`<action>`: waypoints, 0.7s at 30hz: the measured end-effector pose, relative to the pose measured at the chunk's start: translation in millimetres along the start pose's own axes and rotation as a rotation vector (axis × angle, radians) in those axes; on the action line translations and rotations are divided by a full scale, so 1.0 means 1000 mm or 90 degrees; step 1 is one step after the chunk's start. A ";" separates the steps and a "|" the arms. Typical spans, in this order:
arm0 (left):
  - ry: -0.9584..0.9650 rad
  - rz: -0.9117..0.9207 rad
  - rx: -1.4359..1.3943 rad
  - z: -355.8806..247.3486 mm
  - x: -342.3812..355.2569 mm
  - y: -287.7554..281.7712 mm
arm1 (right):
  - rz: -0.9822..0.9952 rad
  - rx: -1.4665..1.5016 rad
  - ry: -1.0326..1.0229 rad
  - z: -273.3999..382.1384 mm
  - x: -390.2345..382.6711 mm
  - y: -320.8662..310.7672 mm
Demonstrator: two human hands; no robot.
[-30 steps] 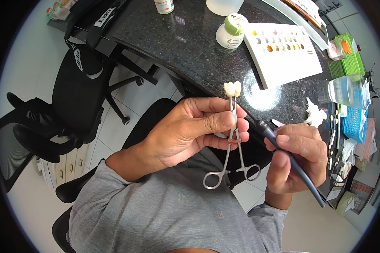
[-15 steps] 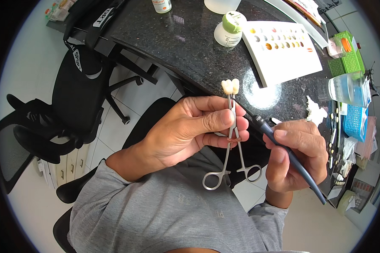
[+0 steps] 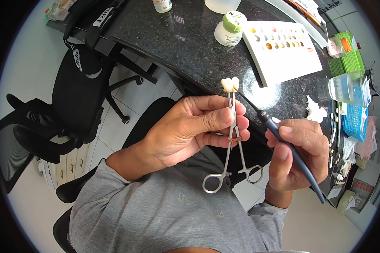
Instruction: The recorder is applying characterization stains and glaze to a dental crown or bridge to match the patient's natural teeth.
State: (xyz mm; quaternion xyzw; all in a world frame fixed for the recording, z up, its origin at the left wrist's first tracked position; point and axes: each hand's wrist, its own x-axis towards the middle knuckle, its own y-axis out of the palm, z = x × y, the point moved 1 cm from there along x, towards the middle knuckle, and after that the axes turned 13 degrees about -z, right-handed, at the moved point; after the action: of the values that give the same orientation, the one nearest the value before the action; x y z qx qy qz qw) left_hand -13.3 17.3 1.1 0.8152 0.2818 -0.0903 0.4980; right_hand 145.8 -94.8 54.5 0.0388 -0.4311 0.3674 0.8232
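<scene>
My left hand point(image 3: 194, 122) is closed around the shanks of a metal hemostat point(image 3: 228, 156), its finger rings hanging down toward my lap. Clamped at the upper tips is a pair of cream-coloured dental crowns point(image 3: 228, 85). A reddish band wraps the hemostat's legs just below my fingers. Pinched in my right hand point(image 3: 299, 154) is a dark blue brush point(image 3: 294, 157) with a slim black neck. Its fine tip reaches the right side of the crowns and appears to touch the right one.
Beyond my hands, a white palette point(image 3: 283, 63) with rows of coloured wells lies on the black speckled counter point(image 3: 185, 55). Near it stand a green-capped jar point(image 3: 229, 31) and a glass of water point(image 3: 346, 89). Crumpled tissue point(image 3: 315, 110) and a blue basket point(image 3: 356, 122) are at the right; a black chair point(image 3: 78, 80) is left.
The brush tip has moved up from below the crowns to the right crown's side. My right hand has shifted slightly right, and the hemostat's rings have swung a little lower.
</scene>
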 end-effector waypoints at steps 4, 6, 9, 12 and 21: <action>0.001 0.000 -0.007 0.000 0.000 0.000 | 0.030 0.020 -0.026 -0.001 0.001 0.000; 0.002 0.002 -0.012 0.000 0.000 0.000 | 0.016 0.032 -0.010 0.000 0.001 0.001; 0.003 0.008 -0.016 0.001 0.001 0.000 | -0.011 0.004 -0.004 0.000 -0.001 0.003; 0.002 0.008 -0.016 0.000 0.000 0.000 | 0.029 0.023 -0.021 0.000 0.002 0.001; -0.003 0.010 -0.032 0.001 0.001 0.000 | 0.025 0.024 -0.003 0.002 0.002 0.000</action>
State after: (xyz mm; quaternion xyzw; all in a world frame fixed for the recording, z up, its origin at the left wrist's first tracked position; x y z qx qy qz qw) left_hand -12.5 17.1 0.7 0.8045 0.2763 -0.0813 0.5194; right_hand 145.3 -93.9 57.3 0.0466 -0.4269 0.3915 0.8138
